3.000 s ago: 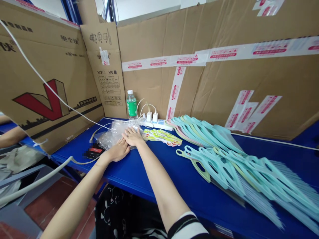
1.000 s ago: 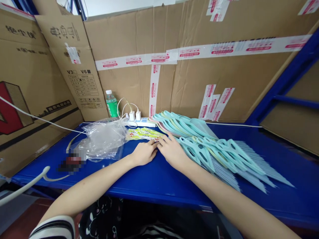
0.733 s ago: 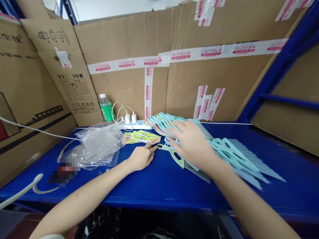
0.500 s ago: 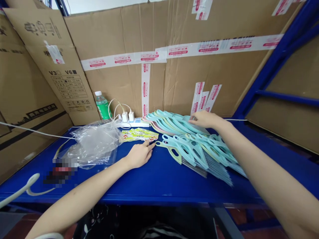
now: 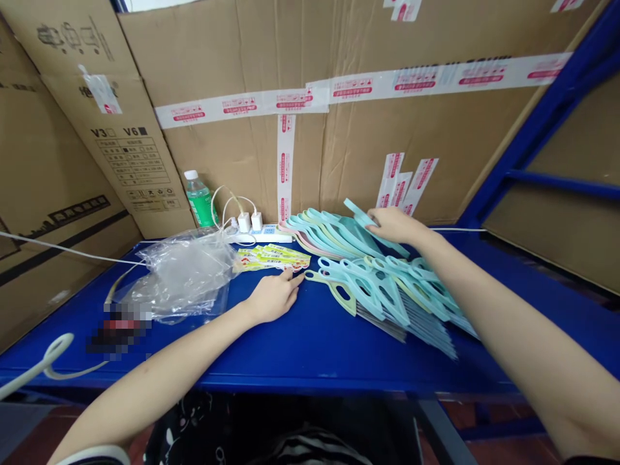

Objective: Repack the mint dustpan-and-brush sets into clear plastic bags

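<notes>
My right hand [image 5: 394, 225] is closed on a light blue dustpan [image 5: 357, 213], whose near end is tilted up off a row of nested dustpans [image 5: 334, 236] in light blue, pale green and pink. Just in front of that row lies a pile of hand brushes [image 5: 378, 290] with light blue and pale green handles and grey bristles. My left hand [image 5: 274, 297] rests on the table with fingers apart. Its fingertips are at the near edge of yellow-green printed cards [image 5: 274, 257], beside a pale green brush handle [image 5: 345, 298]; whether they touch the cards is unclear.
Clear plastic bags [image 5: 186, 274] lie left of the cards on the blue table [image 5: 300, 361]. Behind them stand a green-labelled bottle [image 5: 199, 200] and a power strip [image 5: 266, 235] with plugged-in chargers. Cardboard [image 5: 217, 58] walls the back. A blurred dark object [image 5: 119, 329] sits at left.
My right hand has raised the end of a dustpan, which now sticks up from the row. My left hand stays in nearly the same place. The camera view has shifted slightly.
</notes>
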The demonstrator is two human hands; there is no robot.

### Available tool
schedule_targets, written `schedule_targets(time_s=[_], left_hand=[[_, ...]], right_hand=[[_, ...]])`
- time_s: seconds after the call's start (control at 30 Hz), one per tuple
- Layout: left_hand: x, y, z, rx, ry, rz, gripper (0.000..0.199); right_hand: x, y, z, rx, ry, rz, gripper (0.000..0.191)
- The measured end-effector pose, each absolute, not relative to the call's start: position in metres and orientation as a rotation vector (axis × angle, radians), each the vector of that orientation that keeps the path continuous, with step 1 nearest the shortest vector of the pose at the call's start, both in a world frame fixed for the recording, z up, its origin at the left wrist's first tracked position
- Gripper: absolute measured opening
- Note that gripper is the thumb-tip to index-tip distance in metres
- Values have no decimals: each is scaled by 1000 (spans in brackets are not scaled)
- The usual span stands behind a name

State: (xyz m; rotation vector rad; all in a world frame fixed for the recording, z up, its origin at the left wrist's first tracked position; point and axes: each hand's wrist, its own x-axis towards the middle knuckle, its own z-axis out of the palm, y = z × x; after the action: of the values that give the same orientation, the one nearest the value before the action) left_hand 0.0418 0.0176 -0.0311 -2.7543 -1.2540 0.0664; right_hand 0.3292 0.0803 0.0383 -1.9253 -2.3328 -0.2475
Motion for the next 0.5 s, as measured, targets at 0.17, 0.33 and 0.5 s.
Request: schedule_targets(time_s=[0.17,0.33,0.5], left_hand=[[42,17,-31,-2760,-1252,72,47],[41,19,-32,-2772,-1269,39,47],[41,21,-34,-2822,-1301,-43,46]], right_hand=[[305,82,35,-1962,-2353,-193,19],[308,81,29,-1964,-2353,-124,32],[318,71,27,-1926,-2373,-45,42]])
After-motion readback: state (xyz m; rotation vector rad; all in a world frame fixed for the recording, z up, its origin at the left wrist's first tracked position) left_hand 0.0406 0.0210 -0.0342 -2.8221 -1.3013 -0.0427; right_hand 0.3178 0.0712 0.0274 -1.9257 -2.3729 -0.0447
